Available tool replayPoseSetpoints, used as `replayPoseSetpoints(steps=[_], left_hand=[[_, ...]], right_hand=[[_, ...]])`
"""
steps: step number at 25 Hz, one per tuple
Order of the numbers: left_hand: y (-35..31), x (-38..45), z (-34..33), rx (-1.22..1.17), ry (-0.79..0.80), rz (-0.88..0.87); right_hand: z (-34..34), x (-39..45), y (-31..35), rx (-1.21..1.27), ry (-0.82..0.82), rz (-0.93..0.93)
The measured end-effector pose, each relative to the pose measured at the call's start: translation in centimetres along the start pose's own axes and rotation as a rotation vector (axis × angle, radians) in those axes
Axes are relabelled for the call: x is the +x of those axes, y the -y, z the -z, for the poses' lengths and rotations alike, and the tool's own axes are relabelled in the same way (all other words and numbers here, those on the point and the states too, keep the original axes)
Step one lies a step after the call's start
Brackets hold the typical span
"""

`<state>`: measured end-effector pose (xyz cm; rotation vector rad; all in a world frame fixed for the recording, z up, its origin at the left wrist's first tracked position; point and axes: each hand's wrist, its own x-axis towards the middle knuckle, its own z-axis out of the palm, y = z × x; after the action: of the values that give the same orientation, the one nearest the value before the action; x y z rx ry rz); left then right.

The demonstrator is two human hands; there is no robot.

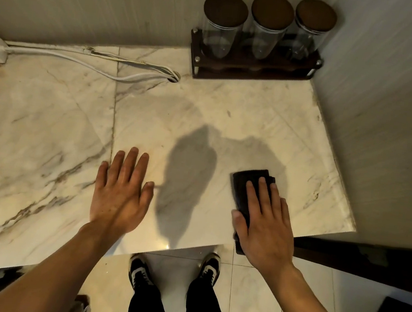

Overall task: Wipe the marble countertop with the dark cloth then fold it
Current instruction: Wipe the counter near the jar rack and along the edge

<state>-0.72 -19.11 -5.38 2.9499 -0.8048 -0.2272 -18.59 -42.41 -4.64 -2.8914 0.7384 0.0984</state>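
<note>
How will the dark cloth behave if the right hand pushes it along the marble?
The dark cloth lies folded flat under the right hand, so it is probably soft and would bunch without flat pressure. The countertop looks polished, so it should slide easily. Its near end overhangs the edge, so it may droop or slip off.

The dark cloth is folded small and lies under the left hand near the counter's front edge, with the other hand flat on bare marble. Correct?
Not quite: the head view shows the dark cloth under the right hand; the left hand is on bare marble.
</note>
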Motion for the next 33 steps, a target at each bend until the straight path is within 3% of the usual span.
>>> replayPoseSetpoints(steps=[13, 22, 26, 33], left_hand=[[-0.3, -0.1, -0.2, -0.001, -0.042, 0.0], [-1.6, 0.9, 1.0, -0.084, -0.087, 0.041], [-4.5, 3.2, 1.9, -0.125, -0.102, -0.033], [-7.6, 6.3, 0.1, -0.083, -0.02, -0.066]], right_hand=[[2.2, -0.6, -8.8, -0.059, 0.11, 0.148], [2.3, 6.0, -8.0, -0.064, 0.094, 0.113], [2.2, 8.8, -6.9, -0.077, 0.079, 0.102], [2.4, 14.7, -4.7, -0.044, 0.068, 0.065]])
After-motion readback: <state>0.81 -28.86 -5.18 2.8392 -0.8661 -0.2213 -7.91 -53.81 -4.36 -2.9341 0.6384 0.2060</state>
